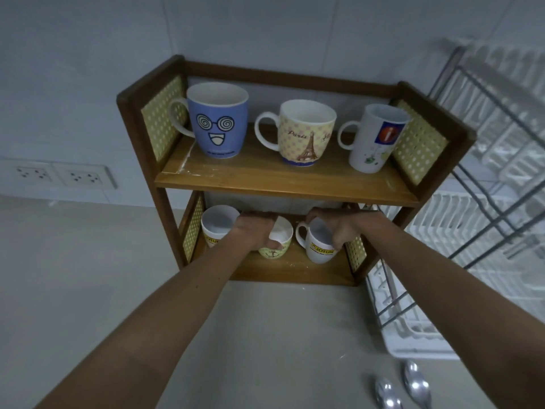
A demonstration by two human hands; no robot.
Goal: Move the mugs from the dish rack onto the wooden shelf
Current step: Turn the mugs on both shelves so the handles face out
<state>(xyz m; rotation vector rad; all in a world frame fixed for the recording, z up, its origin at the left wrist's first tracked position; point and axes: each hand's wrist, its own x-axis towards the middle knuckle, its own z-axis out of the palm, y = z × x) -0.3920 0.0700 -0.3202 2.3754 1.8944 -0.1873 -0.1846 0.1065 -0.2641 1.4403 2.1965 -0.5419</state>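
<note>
1. Nearest: two spoons (404,391) lie on the grey counter (265,335), near right. Not part of the task, I leave them.
2. My forearms reach over the counter into the lower tier of the wooden shelf (283,184).
3. My left hand (253,231) is on the anchor mug (275,245), middle of the lower tier. Fingers curl over the rim and pinch the near wall. It looks seated on the board, though I can't see the base clearly.
4. My right hand (339,231) grips the right Jotun mug (318,246), fingers wrapped round its right side, thumb near the rim. Its handle points left, toward the anchor mug.
5. Another Jotun mug (216,225) stands at the left end, just beside my left hand.
6. To do this step well, I judge: set both bases flat, keep the right mug's handle off the anchor mug, let go one hand at a time, draw the fingers straight back toward me so knuckles miss the upper board.
7. Risk: left fingers lie close to the left mug, so pull back gently.
8. Farther up: blue face mug (218,119), Paris mug (303,134) and white mug (374,140) already on the top tier.
9. Dish rack (486,172) at right shows no mugs that I can see, so the task looks nearly done.
</note>
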